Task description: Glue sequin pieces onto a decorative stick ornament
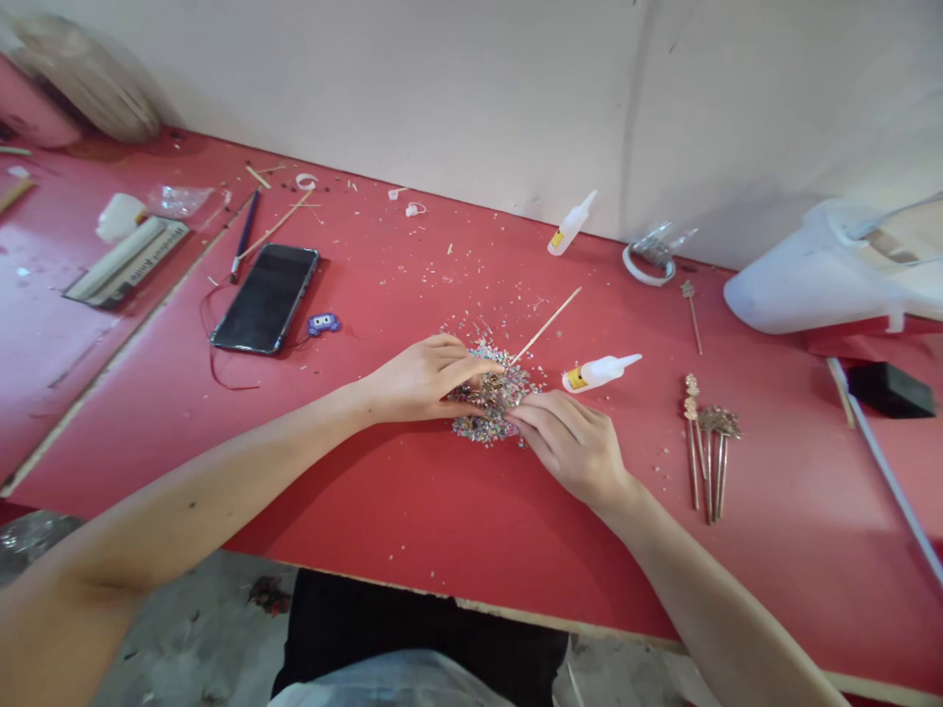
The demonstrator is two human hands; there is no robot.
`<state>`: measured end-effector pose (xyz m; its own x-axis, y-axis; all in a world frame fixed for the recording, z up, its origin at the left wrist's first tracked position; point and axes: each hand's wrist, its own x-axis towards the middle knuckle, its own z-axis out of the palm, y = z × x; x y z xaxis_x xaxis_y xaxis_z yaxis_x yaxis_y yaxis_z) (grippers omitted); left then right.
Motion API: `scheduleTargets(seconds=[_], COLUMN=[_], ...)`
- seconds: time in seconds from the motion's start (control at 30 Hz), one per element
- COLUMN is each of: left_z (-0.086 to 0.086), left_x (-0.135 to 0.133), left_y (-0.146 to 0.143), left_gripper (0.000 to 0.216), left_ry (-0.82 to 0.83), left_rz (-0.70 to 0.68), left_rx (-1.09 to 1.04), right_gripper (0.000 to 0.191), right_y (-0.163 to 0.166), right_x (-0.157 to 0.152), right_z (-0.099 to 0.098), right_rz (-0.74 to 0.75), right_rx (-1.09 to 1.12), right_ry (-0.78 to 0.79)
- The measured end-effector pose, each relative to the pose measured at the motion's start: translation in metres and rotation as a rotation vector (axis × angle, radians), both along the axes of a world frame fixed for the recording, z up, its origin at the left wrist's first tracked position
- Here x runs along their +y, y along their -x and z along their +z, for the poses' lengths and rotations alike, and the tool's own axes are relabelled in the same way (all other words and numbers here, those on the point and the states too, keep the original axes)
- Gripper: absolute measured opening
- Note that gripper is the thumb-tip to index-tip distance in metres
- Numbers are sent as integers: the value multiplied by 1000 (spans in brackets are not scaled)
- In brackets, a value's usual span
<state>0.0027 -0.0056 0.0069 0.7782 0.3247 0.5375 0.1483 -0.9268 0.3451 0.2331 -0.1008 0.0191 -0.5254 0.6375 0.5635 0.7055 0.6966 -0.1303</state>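
Over a pile of small multicoloured stone chips (482, 429) in the middle of the red table, my left hand (423, 381) pinches the ornate metal head of a hair stick. The thin gold shaft of this hair stick (546, 324) points up and to the right. My right hand (571, 442) is closed at the right edge of the pile, its fingertips pressed together near the ornament. Whatever sits between those fingertips is too small to make out. Just beyond my right hand lies a white glue bottle (595, 373) with a yellow label.
Several finished-looking hair sticks (713, 457) lie at right, near a black block (890, 390) and a white bucket (832, 270). A second glue bottle (571, 226) is by the wall. Leftward are a phone (266, 298), a brush (246, 236) and a knife box (129, 263).
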Motion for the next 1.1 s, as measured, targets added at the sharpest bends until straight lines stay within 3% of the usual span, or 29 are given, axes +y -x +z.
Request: scheduleTargets(seconds=[0.2, 0.43, 0.57, 1.1], left_z=[-2, -2, -2, -3], left_x=[1, 1, 1, 1], left_y=[0, 1, 1, 0], left_gripper=[47, 46, 45, 44], left_ry=[0, -4, -19, -70], left_rz=[-5, 1, -28, -42], left_rx=[-10, 17, 42, 38], right_gripper=[9, 10, 10, 9], right_y=[2, 7, 12, 12], right_x=[-1, -3, -4, -2], right_z=[-1, -1, -1, -2], right_rz=[-16, -86, -107, -87], right_rx=[54, 379, 453, 432], right_ry=[59, 322, 387, 411])
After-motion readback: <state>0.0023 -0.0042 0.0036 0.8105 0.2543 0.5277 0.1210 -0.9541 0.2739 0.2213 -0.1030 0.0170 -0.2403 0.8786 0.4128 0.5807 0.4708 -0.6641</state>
